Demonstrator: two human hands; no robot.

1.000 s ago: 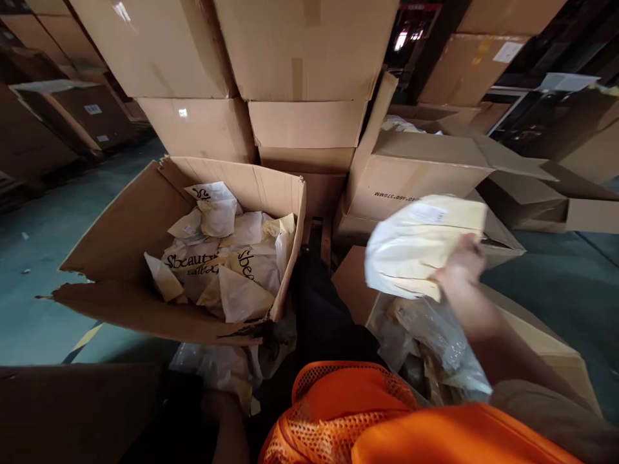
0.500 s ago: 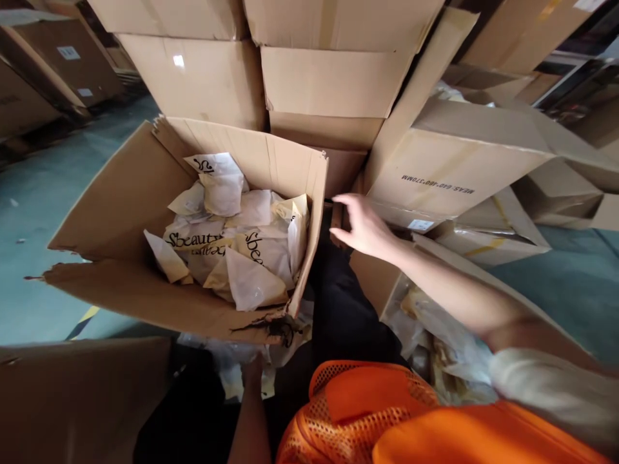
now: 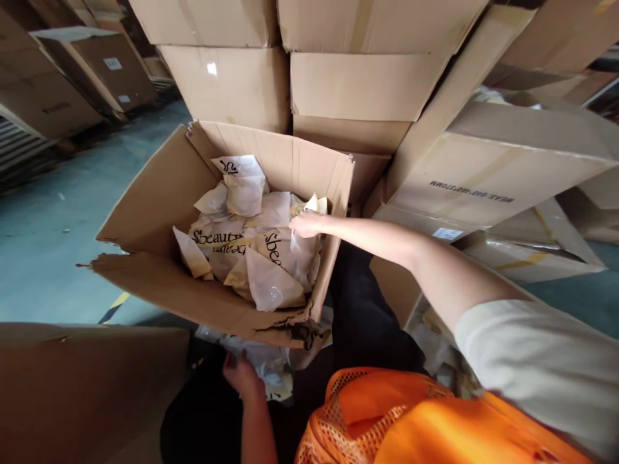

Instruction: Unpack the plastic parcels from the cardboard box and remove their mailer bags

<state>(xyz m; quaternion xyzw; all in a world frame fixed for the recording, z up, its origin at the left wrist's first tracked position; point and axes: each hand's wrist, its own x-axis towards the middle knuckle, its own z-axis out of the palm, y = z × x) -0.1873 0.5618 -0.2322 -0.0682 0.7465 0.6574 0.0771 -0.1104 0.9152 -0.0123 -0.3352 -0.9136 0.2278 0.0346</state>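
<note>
A torn-edged open cardboard box (image 3: 145,193) tilts in front of me, holding several pale packaging bags (image 3: 273,283), some printed with black "Sbeauty" lettering. My right hand (image 3: 307,223) reaches over its right wall, with closed fingers on a packaging bag (image 3: 304,254) at that side. Below the near edge of the box, my left hand (image 3: 242,375) is beside more clear and pale bags (image 3: 271,364). Its thumb and fingers look apart, and nothing shows between them.
Stacked cartons (image 3: 353,84) rise directly behind the box. To the right are an open carton (image 3: 483,174) marked with measurements and, lower down, a carton of plastic bags (image 3: 438,335). A brown carton surface (image 3: 87,386) fills the lower left.
My right hand has moved left from outside the box onto a bag inside it. My left hand has come off the bags below and shifted left. The view has turned slightly left.
</note>
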